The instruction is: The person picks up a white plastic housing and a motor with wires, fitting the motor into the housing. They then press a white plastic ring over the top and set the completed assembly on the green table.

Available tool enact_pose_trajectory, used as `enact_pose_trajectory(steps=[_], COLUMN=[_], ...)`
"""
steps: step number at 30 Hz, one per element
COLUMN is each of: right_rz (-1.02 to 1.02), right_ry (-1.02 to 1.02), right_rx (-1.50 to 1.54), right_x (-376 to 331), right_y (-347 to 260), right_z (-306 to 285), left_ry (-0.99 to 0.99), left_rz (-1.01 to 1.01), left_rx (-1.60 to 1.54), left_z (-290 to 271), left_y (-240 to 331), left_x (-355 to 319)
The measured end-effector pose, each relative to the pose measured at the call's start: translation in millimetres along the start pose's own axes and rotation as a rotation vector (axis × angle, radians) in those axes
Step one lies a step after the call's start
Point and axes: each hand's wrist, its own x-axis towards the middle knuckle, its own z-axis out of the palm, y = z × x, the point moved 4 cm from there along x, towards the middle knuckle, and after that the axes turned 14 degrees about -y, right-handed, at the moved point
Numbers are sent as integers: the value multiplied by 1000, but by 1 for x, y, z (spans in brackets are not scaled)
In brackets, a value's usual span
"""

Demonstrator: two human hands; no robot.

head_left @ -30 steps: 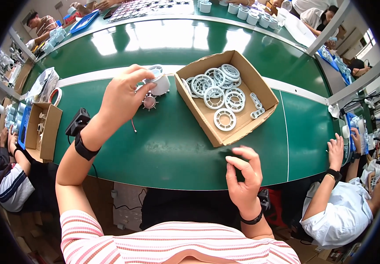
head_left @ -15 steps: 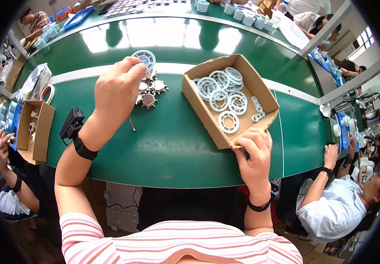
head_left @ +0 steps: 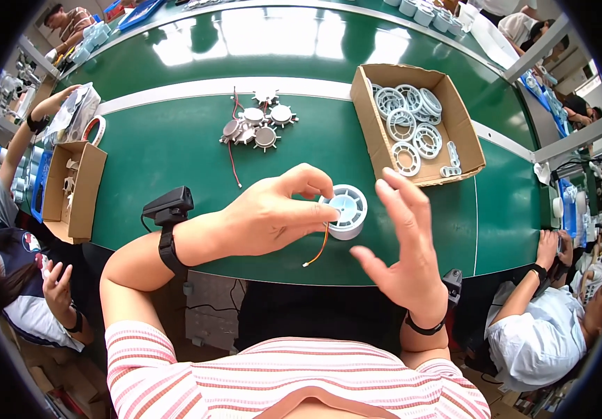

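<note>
My left hand (head_left: pixel 273 213) holds a white round fan housing (head_left: pixel 345 209) between thumb and fingers, with thin orange and red wires (head_left: pixel 318 248) hanging below it. Just right of the housing, my right hand (head_left: pixel 405 251) is raised with fingers spread and holds nothing. Both hands hover over the near part of the green table (head_left: pixel 175 153). A black device is strapped to each wrist.
A cardboard box (head_left: pixel 468 136) of white ring parts sits at the back right. Several round spiked parts with wires (head_left: pixel 255 126) lie at the back centre. A smaller box (head_left: pixel 74 188) stands at the left. Other people work at left and right.
My left hand has come back from the pile of parts toward me, carrying the white housing. My right hand left the box edge and rose, open, beside the housing.
</note>
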Motion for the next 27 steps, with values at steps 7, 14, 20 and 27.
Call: enact_pose_trajectory(steps=[7, 14, 20, 27], right_rz=[-62, -1, 39, -13], right_ry=[-70, 2, 21, 6], right_rx=[139, 106, 87, -66], right_x=[12, 10, 9, 10], right_y=[13, 16, 16, 11], right_z=[44, 46, 39, 39], left_ry=[-79, 12, -46, -43], left_rz=[197, 97, -122, -300], left_rx=[244, 119, -57, -225], left_z=[13, 7, 8, 19], left_y=[9, 1, -14, -25], left_x=[2, -2, -3, -6])
